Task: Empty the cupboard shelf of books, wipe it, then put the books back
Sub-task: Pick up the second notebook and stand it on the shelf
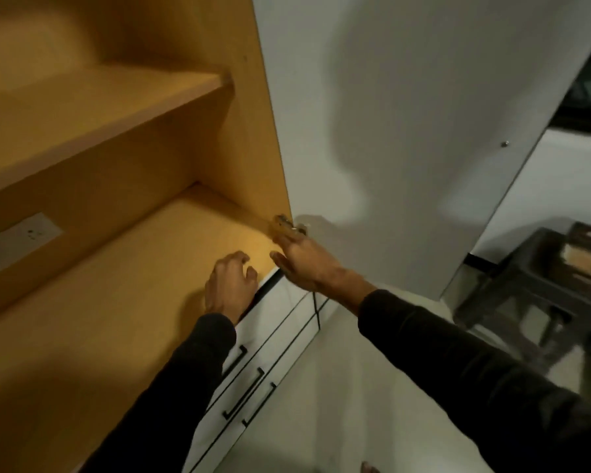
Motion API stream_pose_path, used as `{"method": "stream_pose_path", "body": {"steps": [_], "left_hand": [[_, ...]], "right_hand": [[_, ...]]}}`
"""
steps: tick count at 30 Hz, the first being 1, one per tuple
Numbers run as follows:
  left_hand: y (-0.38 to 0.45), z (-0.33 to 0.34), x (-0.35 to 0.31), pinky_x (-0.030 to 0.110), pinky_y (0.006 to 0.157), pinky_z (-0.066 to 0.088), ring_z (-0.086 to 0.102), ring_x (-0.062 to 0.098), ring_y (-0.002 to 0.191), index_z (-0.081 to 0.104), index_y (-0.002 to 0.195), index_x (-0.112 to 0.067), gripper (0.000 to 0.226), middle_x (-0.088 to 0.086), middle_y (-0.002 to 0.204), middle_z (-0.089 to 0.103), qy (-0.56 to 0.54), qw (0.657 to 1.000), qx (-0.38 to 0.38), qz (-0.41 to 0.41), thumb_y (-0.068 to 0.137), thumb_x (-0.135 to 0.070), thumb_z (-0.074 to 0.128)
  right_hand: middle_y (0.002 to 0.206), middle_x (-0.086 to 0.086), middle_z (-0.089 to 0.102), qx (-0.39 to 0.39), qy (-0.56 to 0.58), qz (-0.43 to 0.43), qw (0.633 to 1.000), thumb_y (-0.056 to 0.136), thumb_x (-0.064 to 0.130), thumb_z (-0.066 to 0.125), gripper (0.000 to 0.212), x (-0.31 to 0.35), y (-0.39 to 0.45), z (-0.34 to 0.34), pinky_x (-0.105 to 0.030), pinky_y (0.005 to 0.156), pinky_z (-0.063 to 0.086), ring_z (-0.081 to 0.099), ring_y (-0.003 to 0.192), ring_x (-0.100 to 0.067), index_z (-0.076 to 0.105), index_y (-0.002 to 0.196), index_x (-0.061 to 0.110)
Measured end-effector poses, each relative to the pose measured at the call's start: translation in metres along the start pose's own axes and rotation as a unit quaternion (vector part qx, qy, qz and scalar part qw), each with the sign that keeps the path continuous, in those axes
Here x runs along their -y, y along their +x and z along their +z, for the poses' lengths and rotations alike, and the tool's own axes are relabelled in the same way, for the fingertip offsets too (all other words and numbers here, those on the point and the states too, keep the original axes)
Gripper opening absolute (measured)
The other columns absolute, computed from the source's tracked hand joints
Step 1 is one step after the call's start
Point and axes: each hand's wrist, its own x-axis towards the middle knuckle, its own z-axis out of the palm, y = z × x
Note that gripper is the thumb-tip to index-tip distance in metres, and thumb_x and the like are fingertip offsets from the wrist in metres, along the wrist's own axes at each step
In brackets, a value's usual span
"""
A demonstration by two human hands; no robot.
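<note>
The yellow wooden cupboard shelf point(116, 285) lies bare, with no books on it. My left hand point(231, 285) rests at the shelf's front right edge, fingers loosely curled and holding nothing. My right hand point(304, 264) reaches to the shelf's front right corner by the metal door hinge point(287, 225), fingers extended toward the hinge and the cupboard's side wall. No cloth shows in either hand. Both arms wear dark sleeves.
The white cupboard door point(406, 131) stands open on the right. An upper shelf point(99, 107) is also bare. A wall socket plate point(17, 240) sits on the back panel. White drawers with black handles point(246, 394) lie below. A dark stool point(539, 285) stands at right.
</note>
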Motion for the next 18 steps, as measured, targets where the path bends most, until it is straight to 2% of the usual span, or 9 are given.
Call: {"method": "stream_pose_path", "body": {"steps": [3, 8, 14, 18], "left_hand": [[-0.024, 0.038, 0.0, 0.036, 0.09, 0.048, 0.058, 0.027, 0.112, 0.061, 0.12, -0.009, 0.029, 0.011, 0.123, 0.063, 0.003, 0.998, 0.064, 0.018, 0.093, -0.015, 0.056], [-0.052, 0.093, -0.015, 0.035, 0.09, 0.049, 0.059, 0.027, 0.113, 0.061, 0.123, -0.007, 0.03, 0.011, 0.125, 0.063, -0.01, 0.981, 0.182, 0.072, 0.094, -0.015, 0.054], [-0.087, 0.143, -0.063, 0.031, 0.083, 0.05, 0.063, 0.024, 0.103, 0.062, 0.115, -0.009, 0.023, 0.01, 0.117, 0.065, -0.026, 0.95, 0.262, 0.169, 0.095, -0.016, 0.054], [-0.106, 0.167, -0.1, 0.032, 0.087, 0.052, 0.061, 0.023, 0.106, 0.06, 0.119, -0.009, 0.025, 0.008, 0.119, 0.064, -0.03, 0.927, 0.297, 0.227, 0.096, -0.017, 0.054]], "right_hand": [[0.132, -0.018, 0.056, 0.014, 0.026, 0.071, 0.997, 0.103, 0.033, 0.039, 0.041, -0.011, -0.044, 0.023, -0.042, 0.097, 0.044, 0.052, 0.119, -0.035, 0.052, 0.13, 0.004], [0.139, -0.017, 0.052, 0.027, 0.054, 0.202, 0.978, 0.104, 0.033, 0.038, 0.046, -0.043, -0.11, 0.05, -0.04, 0.1, 0.042, 0.049, 0.125, -0.034, 0.045, 0.14, 0.005], [0.144, -0.014, 0.048, 0.011, 0.058, 0.338, 0.939, 0.104, 0.036, 0.037, 0.048, -0.088, -0.191, 0.057, -0.04, 0.106, 0.041, 0.047, 0.129, -0.03, 0.043, 0.143, 0.008], [0.145, -0.011, 0.048, -0.01, 0.06, 0.419, 0.906, 0.104, 0.039, 0.037, 0.048, -0.116, -0.243, 0.059, -0.04, 0.106, 0.042, 0.047, 0.13, -0.028, 0.043, 0.143, 0.011]]}}
